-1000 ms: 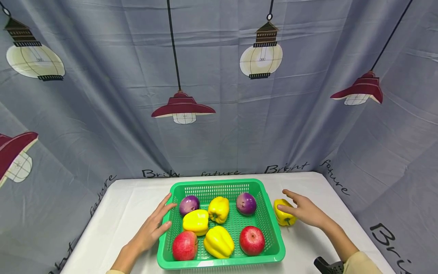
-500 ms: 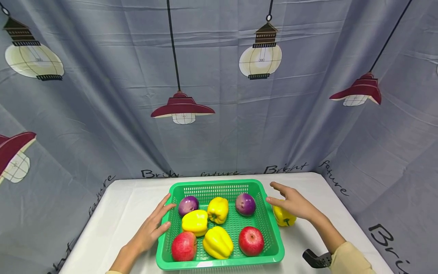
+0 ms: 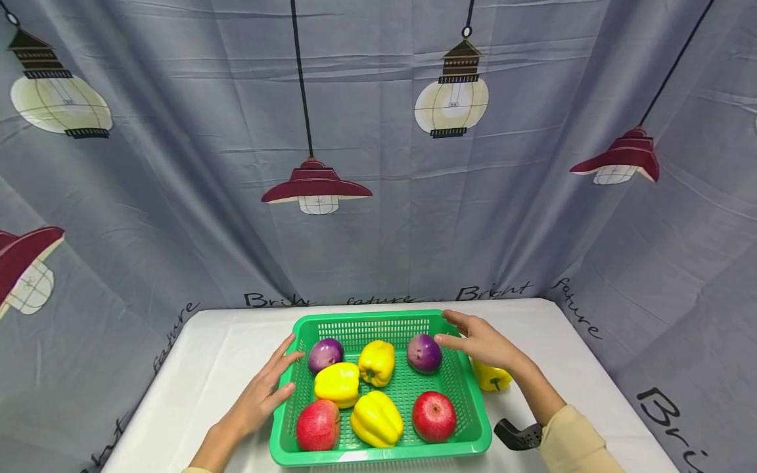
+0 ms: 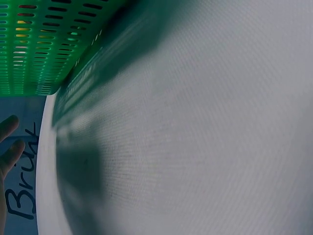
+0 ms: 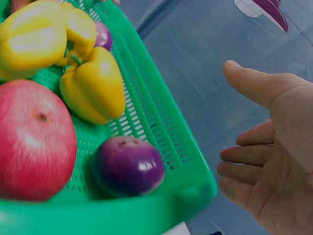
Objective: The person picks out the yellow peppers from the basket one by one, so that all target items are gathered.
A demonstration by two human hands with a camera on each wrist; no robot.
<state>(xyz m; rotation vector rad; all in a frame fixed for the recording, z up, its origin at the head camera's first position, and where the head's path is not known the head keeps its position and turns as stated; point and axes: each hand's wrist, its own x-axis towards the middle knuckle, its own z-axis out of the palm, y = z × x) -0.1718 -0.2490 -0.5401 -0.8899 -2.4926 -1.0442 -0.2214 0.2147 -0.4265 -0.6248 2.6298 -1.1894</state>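
A basket (image 3: 378, 454) of fruit (image 3: 434, 416) and vegetables (image 3: 376, 362) is sitting between the worktop's (image 3: 225, 355) side edges, the left hand (image 3: 263, 391) hovering by its left rim, the right hand (image 3: 481, 338) by its back right corner, all fingers (image 5: 249, 154) outstretched, holding nothing, a yellow pepper (image 3: 492, 378) lying outside its right rim.

Bright head view, dimmer wrist views, soft shadows beside the green basket (image 3: 378, 456)

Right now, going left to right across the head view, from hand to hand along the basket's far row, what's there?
Left hand, left round purple piece, far yellow pepper, right round purple piece, right hand.
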